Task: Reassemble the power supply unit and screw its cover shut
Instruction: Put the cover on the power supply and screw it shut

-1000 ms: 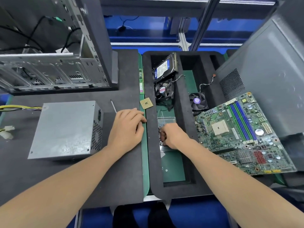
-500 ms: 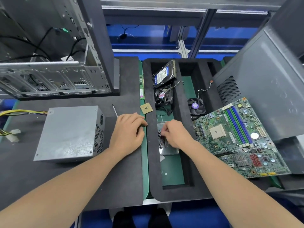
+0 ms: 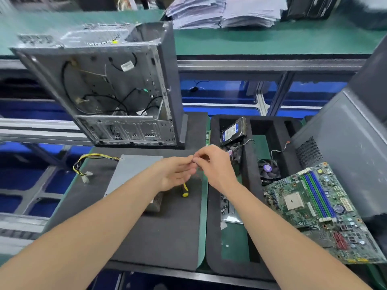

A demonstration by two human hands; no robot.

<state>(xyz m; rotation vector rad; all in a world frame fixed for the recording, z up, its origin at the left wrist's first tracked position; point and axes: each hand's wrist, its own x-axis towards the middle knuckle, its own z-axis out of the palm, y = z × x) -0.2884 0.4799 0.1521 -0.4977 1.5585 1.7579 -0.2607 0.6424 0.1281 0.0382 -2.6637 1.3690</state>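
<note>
Right hand (image 3: 215,166) pinches its fingertips together against the slack left hand (image 3: 176,174); on a screw, I'd guess, but can't tell. Keep it over the PSU (image 3: 134,172), screwdriver (image 3: 184,191) close.

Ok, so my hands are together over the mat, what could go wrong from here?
1. The left hand and right hand meet fingertip to fingertip in the air; anything small passed there could drop into the gap between mat and tray.
2. The screwdriver lies loose under the left hand by the PSU; a lowered hand might knock it.
3. The motherboard rests across the tray's edge near the right forearm; a swing could bump it.
</note>
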